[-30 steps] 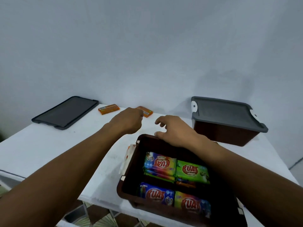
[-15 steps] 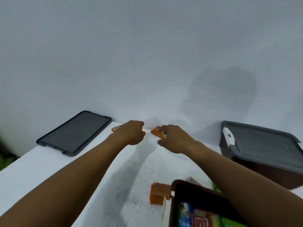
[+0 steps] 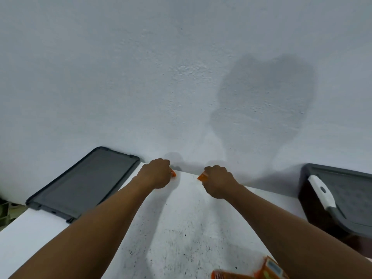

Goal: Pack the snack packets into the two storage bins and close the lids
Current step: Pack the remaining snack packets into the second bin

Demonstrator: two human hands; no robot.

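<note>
Clock bearings are read on the tabletop, with 12 toward the wall.

1. Left grip (image 3: 156,173): a bare hand, knuckles up, fingers curled down round the left packet (image 3: 173,173). Only an orange corner of that packet shows, at the grip's 3 o'clock side.
2. Right grip (image 3: 218,182): a bare hand, fingers curled likewise, pinching the right packet (image 3: 203,176). An orange and white corner sticks out at its 9 o'clock side.
3. The two grips are apart, with bare tabletop between them. Both packets are at the 12 o'clock edge of the tabletop (image 3: 181,228), just beside the wall (image 3: 141,77). I cannot tell whether either packet is lifted or still resting on the surface.
4. Both forearms run in from 6 o'clock.
5. Loose lid (image 3: 84,184): dark grey, lying flat at 9 o'clock from the left grip, near it but not touching. Its far corner is against the wall.
6. Bin (image 3: 310,208): dark brown, at 3 o'clock from the right grip and well apart from it. The grey bin lid (image 3: 346,196) is on it, with a white latch (image 3: 322,193) at its near end.
7. Two more orange packets (image 3: 231,275) lie at 6 o'clock, cut by the lower frame edge, one of them partly under the right forearm.
8. The tabletop is white with dark specks.
</note>
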